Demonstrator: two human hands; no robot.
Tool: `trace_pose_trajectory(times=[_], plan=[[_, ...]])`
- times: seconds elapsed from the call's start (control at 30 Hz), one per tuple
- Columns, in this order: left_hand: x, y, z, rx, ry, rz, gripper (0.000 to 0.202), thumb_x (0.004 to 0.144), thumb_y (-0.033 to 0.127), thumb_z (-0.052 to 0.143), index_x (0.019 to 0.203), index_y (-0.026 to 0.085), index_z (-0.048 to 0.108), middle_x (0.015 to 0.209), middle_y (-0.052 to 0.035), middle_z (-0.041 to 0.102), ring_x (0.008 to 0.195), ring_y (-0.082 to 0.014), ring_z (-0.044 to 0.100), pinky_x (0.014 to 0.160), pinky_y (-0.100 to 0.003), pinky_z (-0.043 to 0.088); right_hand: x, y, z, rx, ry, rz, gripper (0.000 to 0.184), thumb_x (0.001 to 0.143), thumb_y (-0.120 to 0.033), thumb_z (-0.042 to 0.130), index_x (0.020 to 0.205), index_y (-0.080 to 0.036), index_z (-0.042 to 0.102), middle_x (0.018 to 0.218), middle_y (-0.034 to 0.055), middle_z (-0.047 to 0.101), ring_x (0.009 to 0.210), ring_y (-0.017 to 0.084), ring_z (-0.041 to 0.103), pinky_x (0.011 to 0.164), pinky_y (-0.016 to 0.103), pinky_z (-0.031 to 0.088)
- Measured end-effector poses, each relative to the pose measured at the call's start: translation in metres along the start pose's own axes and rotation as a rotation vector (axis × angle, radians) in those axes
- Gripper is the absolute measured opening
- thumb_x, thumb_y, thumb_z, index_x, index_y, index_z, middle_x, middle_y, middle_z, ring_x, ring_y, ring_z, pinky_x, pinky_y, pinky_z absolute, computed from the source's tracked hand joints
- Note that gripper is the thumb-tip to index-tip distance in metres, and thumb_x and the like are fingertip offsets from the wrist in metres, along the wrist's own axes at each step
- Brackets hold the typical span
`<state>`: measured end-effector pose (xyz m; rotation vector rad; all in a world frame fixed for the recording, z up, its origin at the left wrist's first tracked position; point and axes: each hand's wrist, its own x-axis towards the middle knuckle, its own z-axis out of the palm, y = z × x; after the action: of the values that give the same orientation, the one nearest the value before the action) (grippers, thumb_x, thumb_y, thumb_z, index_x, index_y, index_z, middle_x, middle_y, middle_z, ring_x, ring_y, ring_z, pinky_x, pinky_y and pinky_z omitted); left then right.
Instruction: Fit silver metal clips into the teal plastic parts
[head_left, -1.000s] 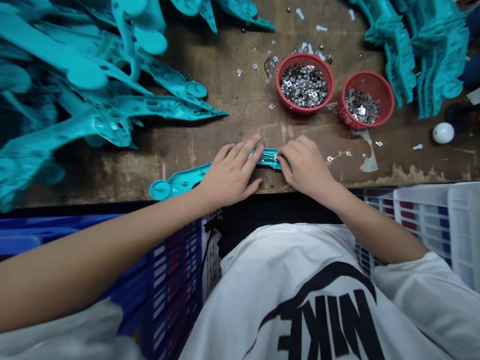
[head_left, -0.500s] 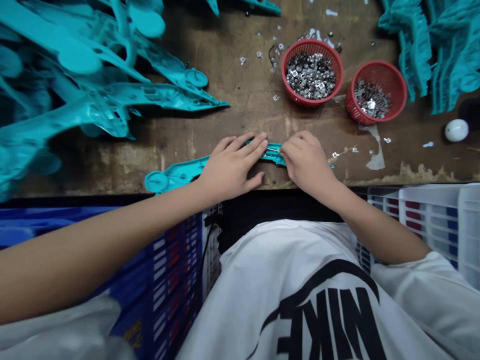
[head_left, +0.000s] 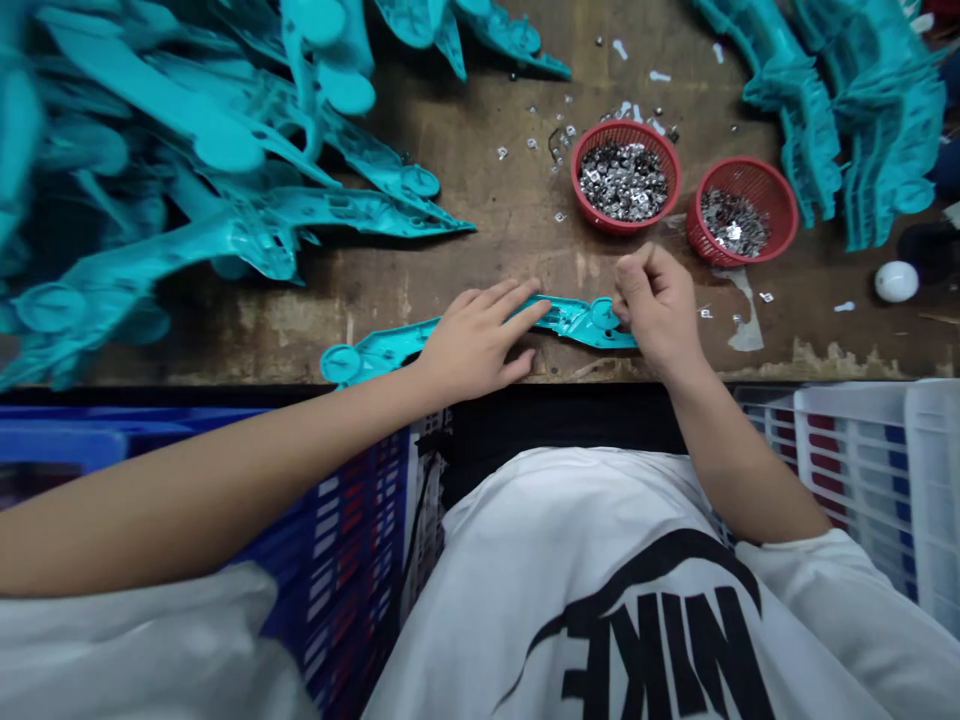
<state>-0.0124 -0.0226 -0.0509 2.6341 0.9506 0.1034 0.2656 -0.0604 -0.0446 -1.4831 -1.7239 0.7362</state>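
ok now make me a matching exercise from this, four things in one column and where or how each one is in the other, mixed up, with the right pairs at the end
Column one
1. red baskets
2. right hand
3. white round object
4. left hand

Column two
A. near the picture's right edge
B. spread over the middle of a long turquoise piece
C. loaded with many small metal pieces
D. fingers curled in, by the right end of that turquoise piece

Right pairs: 1-C, 2-D, 3-A, 4-B
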Motion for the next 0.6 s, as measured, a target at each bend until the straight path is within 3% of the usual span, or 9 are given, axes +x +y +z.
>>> trace_pose_trajectory(times=[0.1,0.2,0.43,0.6], plan=[[0.001,0.005,-0.004,0.004,-0.013,-0.011,0.069,0.11,0.041,0.056,0.175,0.02,0.064,0.187,-0.0179,0.059,0.176,-0.0411,0.054,0.134,-0.063,0.053,0.01,-0.01,0.013,0.112,0.073,-0.01,0.095,0.115,-0.098,0.012,0.092,-0.026,0.069,0.084,0.0061,0.064,0.081,0.024,0.069,0.08,0.038,0.058],[0.002,0.007,-0.004,0.001,-0.017,-0.019,0.069,0.109,0.039,0.058,0.174,0.016,0.064,0.186,-0.0196,0.06,0.176,-0.0431,0.054,0.134,-0.064,0.055,0.021,-0.02,0.022,0.027,-0.002,-0.086,0.097,0.117,-0.097,0.015,0.083,-0.025,0.071,0.088,0.0086,0.072,0.089,0.025,0.074,0.092,0.04,0.06],[0.003,0.007,-0.002,-0.006,-0.022,-0.003,0.069,0.111,0.036,0.057,0.176,0.013,0.063,0.186,-0.0236,0.058,0.177,-0.0456,0.053,0.134,-0.068,0.053,0.026,-0.016,0.036,-0.262,-0.076,-0.098,0.085,0.126,-0.072,0.016,0.084,-0.026,0.073,0.078,0.009,0.069,0.079,0.027,0.07,0.082,0.041,0.051],[0.003,0.008,-0.003,0.016,-0.033,0.009,0.069,0.114,0.036,0.054,0.178,0.012,0.06,0.187,-0.0236,0.056,0.177,-0.0452,0.052,0.135,-0.067,0.052,0.021,-0.018,0.034,-0.265,-0.047,-0.148,0.092,0.122,-0.084,0.005,0.08,-0.027,0.064,0.075,0.0085,0.068,0.072,0.025,0.064,0.075,0.041,0.045]])
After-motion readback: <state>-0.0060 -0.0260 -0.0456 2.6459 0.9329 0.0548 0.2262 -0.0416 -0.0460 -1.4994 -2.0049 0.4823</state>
